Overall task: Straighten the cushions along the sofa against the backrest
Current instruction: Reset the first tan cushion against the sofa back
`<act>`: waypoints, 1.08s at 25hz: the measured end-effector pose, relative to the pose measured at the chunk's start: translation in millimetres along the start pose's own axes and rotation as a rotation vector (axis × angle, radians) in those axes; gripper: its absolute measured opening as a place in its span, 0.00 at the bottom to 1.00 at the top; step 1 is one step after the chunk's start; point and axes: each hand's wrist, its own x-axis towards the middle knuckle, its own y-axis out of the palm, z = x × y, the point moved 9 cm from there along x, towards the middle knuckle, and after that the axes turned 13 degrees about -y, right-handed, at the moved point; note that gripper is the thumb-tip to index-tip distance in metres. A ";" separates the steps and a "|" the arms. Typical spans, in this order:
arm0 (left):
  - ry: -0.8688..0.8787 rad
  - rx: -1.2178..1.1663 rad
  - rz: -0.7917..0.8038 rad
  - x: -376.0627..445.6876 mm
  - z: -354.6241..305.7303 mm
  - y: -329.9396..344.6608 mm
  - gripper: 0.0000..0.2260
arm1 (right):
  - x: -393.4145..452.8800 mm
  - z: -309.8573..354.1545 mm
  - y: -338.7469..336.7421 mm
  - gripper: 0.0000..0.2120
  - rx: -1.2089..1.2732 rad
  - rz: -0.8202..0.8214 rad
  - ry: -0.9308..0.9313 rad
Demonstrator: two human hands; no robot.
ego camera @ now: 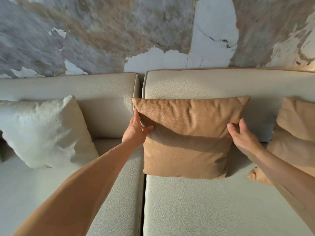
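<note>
A tan leather cushion (187, 133) stands upright in the middle of the cream sofa, leaning on the backrest (196, 84). My left hand (136, 128) grips its left edge, thumb on the front face and fingers behind. My right hand (242, 133) holds its right edge, thumb pressed on the front and fingers reaching round the side. A cream cushion (46, 132) leans tilted against the backrest at the left. A second tan cushion (293, 130) leans at the far right, partly cut off by the frame and by my right forearm.
The sofa seat (204, 205) spreads below the cushions, split by a seam (144, 201) between two sections. A marble-patterned wall (119, 31) rises right behind the backrest.
</note>
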 end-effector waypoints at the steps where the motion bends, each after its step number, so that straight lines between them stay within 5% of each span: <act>1: 0.014 0.025 -0.005 -5.2 -2.2 -1.2 0.43 | -2.9 4.7 -0.3 0.35 -0.064 0.013 -0.045; 11: 0.169 0.248 -0.041 -100.2 -6.3 -71.2 0.38 | -101.1 75.5 -42.3 0.34 -0.693 0.071 -0.264; 27: 0.479 0.473 -0.148 -265.9 -105.1 -255.9 0.44 | -279.2 270.1 -164.0 0.33 -0.864 0.012 -0.258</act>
